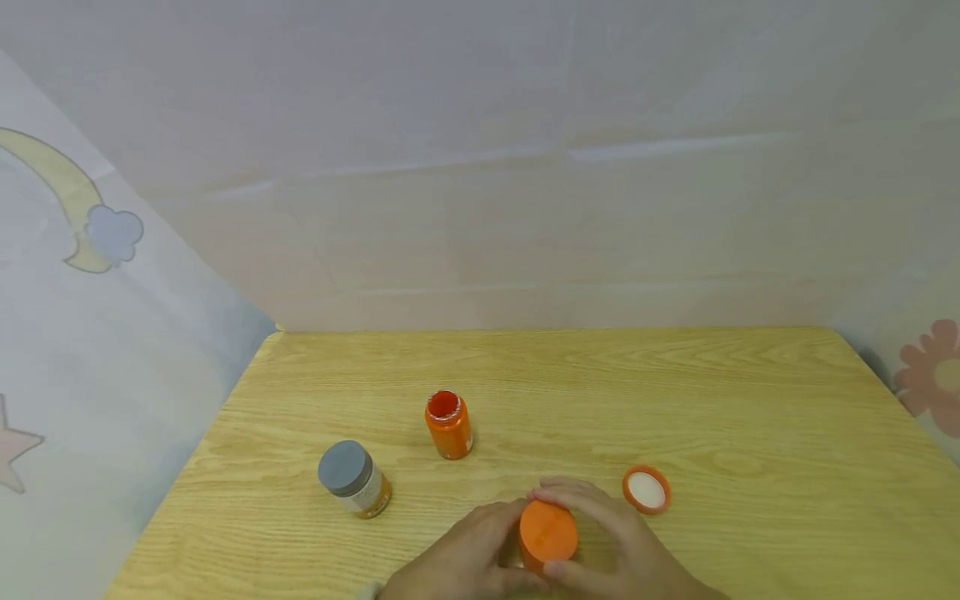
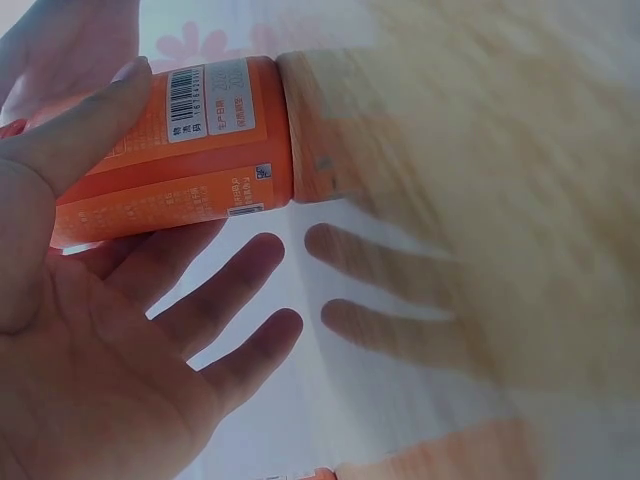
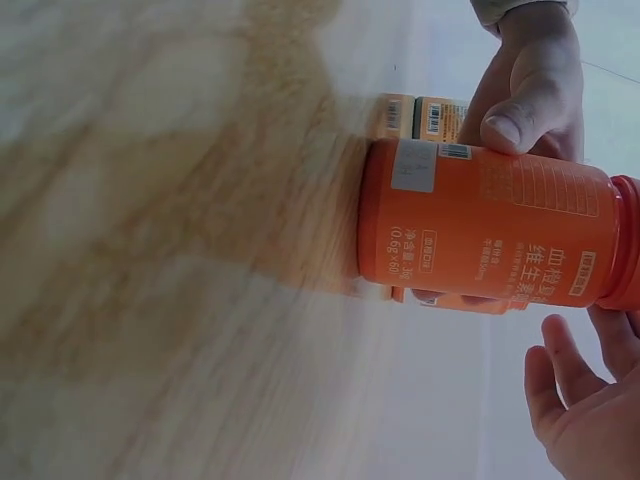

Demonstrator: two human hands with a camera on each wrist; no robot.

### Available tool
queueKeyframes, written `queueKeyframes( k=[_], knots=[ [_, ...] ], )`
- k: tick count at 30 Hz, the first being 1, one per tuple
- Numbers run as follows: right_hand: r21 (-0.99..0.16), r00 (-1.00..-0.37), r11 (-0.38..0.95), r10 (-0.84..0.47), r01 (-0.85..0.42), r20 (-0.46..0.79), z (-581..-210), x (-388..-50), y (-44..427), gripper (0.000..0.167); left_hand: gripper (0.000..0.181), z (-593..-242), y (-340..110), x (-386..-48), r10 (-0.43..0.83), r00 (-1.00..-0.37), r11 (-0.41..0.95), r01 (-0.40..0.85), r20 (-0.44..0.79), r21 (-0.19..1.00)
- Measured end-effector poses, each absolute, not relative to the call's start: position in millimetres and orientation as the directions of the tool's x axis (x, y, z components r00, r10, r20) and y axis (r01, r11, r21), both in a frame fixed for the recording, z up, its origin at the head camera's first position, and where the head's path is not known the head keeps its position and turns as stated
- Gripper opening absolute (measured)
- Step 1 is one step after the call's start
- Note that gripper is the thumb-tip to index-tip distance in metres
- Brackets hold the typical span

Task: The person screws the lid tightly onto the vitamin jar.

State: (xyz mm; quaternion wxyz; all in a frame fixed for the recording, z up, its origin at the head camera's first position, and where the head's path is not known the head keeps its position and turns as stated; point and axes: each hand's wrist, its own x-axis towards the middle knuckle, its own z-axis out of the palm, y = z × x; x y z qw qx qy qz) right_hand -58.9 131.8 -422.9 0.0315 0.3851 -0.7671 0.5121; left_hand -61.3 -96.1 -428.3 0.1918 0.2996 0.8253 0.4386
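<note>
Our left hand (image 1: 467, 550) grips an orange bottle (image 3: 480, 225), upright on the near tabletop (image 1: 750, 433); our right hand (image 1: 618, 542) pinches its cap (image 1: 548, 531). Only the wrist views show us its printed labels (image 2: 209, 98). On the wood grain, a grey-lidded jar (image 1: 357, 482) stands left, a loose lid (image 1: 647, 490) lies right; pale walls (image 1: 480, 183) bear a moon (image 1: 75, 193).

Editor: What stands behind the table (image 1: 750, 417)?
Photographer: A pale, creased back wall (image 1: 480, 242), its horizontal folds catching the light; at frame left, a whitish wall (image 1: 165, 367) bearing a yellow moon (image 1: 63, 179), a blue cloud (image 1: 114, 233) and a pink star (image 1: 13, 446); at frame right, a pink flower (image 1: 926, 383).
Editor: And the tabletop?
Photographer: Light wood grain, running mostly crosswise; its sheen gives back reflections in both wrist views.
</note>
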Motion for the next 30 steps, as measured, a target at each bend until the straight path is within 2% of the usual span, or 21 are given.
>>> queueKeyframes(
  k=[5,11,16,19,24,30],
  knots=[
    [-0.828,-0.758,0.181,-0.538,-0.531,0.368,-424,-56,130,0.061,0.047,-429,-97,-63,0.672,-0.74,0.422,0.337,-0.041,0.842],
    [-0.84,-0.759,0.092,-0.488,-0.534,0.43,-429,-57,122,0.066,0.042,-429,-96,-63,0.67,-0.739,0.402,0.283,-0.069,0.871],
    [-0.852,-0.81,0.209,-0.48,-0.479,0.338,-427,-54,122,0.076,0.046,-429,-96,-62,0.663,-0.747,0.475,0.365,-0.052,0.801],
    [-0.833,-0.796,0.255,-0.519,-0.492,0.311,-426,-55,125,0.079,0.049,-428,-96,-61,0.659,-0.751,0.493,0.382,-0.049,0.782],
    [-0.815,-0.726,0.165,-0.574,-0.556,0.378,-429,-59,129,0.071,0.055,-428,-96,-61,0.657,-0.752,0.487,0.363,-0.058,0.794],
    [-0.806,-0.759,0.186,-0.502,-0.562,0.414,-432,-56,125,0.066,0.051,-429,-95,-62,0.661,-0.749,0.464,0.354,-0.051,0.812]
  ],
)
